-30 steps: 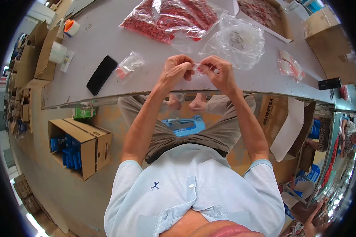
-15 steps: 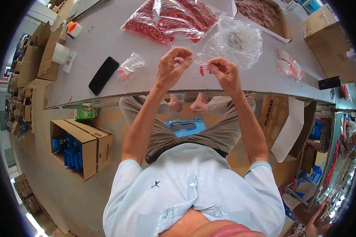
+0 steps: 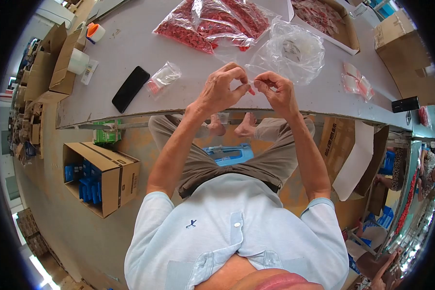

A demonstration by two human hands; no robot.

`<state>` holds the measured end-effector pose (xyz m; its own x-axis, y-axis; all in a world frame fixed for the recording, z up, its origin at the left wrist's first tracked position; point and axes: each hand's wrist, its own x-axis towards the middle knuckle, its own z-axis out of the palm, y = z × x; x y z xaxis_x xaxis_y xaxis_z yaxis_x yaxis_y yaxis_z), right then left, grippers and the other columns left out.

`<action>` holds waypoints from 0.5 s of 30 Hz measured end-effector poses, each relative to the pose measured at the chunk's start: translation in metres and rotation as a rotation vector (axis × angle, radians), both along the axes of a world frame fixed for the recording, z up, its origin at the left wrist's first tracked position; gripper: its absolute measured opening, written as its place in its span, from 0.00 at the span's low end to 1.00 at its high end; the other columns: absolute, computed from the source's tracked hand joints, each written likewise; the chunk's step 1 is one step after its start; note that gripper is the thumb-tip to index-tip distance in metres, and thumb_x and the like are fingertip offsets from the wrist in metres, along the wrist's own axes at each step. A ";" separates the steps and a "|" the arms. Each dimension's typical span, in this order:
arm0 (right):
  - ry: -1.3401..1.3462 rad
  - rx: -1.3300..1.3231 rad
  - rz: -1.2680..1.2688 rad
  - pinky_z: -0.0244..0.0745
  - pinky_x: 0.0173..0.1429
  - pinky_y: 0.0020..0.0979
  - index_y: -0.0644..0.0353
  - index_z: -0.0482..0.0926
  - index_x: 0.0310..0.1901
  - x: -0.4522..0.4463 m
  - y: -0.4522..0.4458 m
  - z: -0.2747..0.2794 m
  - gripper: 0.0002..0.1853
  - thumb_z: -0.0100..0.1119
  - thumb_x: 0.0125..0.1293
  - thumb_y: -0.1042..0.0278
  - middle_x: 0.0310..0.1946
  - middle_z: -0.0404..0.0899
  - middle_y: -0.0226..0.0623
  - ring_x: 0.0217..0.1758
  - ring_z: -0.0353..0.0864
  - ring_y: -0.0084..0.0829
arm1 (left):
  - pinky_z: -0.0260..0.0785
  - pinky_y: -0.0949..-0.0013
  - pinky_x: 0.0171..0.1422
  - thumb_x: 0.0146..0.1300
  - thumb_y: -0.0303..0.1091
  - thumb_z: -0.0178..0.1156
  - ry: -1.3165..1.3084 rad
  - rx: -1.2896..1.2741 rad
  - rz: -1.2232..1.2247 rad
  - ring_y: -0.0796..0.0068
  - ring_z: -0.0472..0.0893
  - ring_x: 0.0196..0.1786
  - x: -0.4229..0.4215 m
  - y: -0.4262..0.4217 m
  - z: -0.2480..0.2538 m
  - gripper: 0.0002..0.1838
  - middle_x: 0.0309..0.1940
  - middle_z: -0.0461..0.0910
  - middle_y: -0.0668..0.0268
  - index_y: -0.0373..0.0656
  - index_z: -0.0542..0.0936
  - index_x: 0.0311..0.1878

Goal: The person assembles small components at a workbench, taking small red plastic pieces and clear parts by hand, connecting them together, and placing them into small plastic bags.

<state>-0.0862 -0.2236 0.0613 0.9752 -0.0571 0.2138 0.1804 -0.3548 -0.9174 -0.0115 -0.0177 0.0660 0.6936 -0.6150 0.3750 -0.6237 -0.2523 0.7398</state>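
A small red piece (image 3: 251, 91) shows between my two hands above the front part of the table; its exact kind is too small to tell. My left hand (image 3: 222, 88) is closed in a pinch, thumb and fingertip at the red piece. Close by on the right, my right hand (image 3: 277, 93) also pinches, its fingertips almost meeting the left ones. What it grips is too fine to make out. Just beyond the hands lies a large clear bag of red pieces (image 3: 203, 24). Beside it is a crumpled clear plastic bag (image 3: 295, 50) with whitish contents.
On the table (image 3: 96, 92) are a black phone (image 3: 130, 89), a small clear packet (image 3: 164, 77), pink-and-white packets (image 3: 356, 81), a tape roll (image 3: 95, 33) and an open tray box (image 3: 350, 34). A carton of blue packs (image 3: 116, 179) stands on the floor at left.
My left hand has moved right and down to the red piece, which was hanging by my right hand. The hands are now nearly touching. The view has shifted slightly.
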 end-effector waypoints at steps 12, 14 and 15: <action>0.066 0.148 0.069 0.82 0.48 0.28 0.65 0.87 0.48 -0.003 -0.003 -0.009 0.09 0.69 0.72 0.68 0.38 0.89 0.33 0.41 0.86 0.22 | 0.81 0.66 0.48 0.62 0.27 0.73 0.285 -0.027 -0.025 0.72 0.87 0.39 -0.006 -0.001 0.004 0.09 0.36 0.88 0.63 0.38 0.86 0.45; 0.109 0.225 0.097 0.83 0.49 0.27 0.64 0.87 0.48 -0.005 -0.005 -0.019 0.09 0.69 0.72 0.68 0.39 0.89 0.32 0.42 0.87 0.22 | 0.81 0.66 0.48 0.62 0.27 0.73 0.319 -0.030 -0.004 0.72 0.87 0.39 -0.008 -0.003 0.007 0.09 0.35 0.88 0.63 0.38 0.86 0.44; 0.119 0.238 0.107 0.83 0.50 0.27 0.64 0.87 0.48 -0.005 -0.006 -0.023 0.09 0.69 0.72 0.69 0.39 0.89 0.33 0.42 0.87 0.22 | 0.81 0.66 0.49 0.63 0.28 0.74 0.239 0.054 -0.017 0.71 0.88 0.39 -0.007 -0.002 0.008 0.09 0.36 0.88 0.63 0.38 0.86 0.43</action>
